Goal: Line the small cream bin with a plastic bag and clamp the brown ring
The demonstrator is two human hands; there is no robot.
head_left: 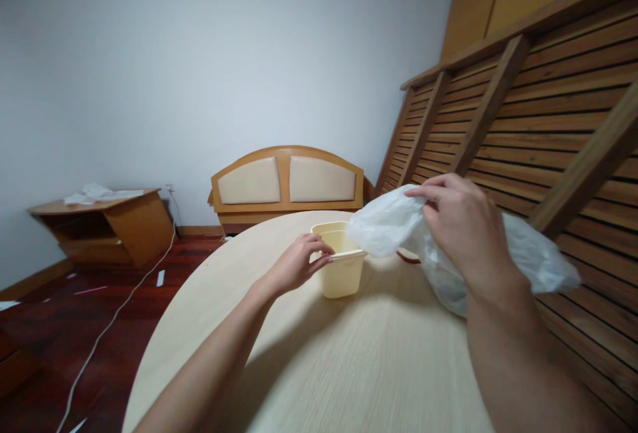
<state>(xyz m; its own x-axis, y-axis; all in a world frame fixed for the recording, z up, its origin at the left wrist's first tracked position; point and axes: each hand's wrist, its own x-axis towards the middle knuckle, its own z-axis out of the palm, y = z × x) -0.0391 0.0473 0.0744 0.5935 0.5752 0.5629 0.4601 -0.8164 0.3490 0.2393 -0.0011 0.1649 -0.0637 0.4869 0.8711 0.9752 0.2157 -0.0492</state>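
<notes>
A small cream plastic bin [341, 272] stands on the round pale wooden table [349, 366]. My left hand [298, 261] grips its near-left rim with fingers curled over the edge. My right hand [461, 224] is raised to the right of the bin and pinches a white translucent plastic bag [393, 224]. The bag's crumpled end hangs over the bin's right rim, and the rest trails behind my right wrist [538, 254].
A slatted wooden bed frame [538, 101] leans along the right. A padded headboard [288, 184] stands against the white wall behind the table. At left sits a low wooden cabinet [107, 227] with a white cable [114, 317] running across the dark red floor.
</notes>
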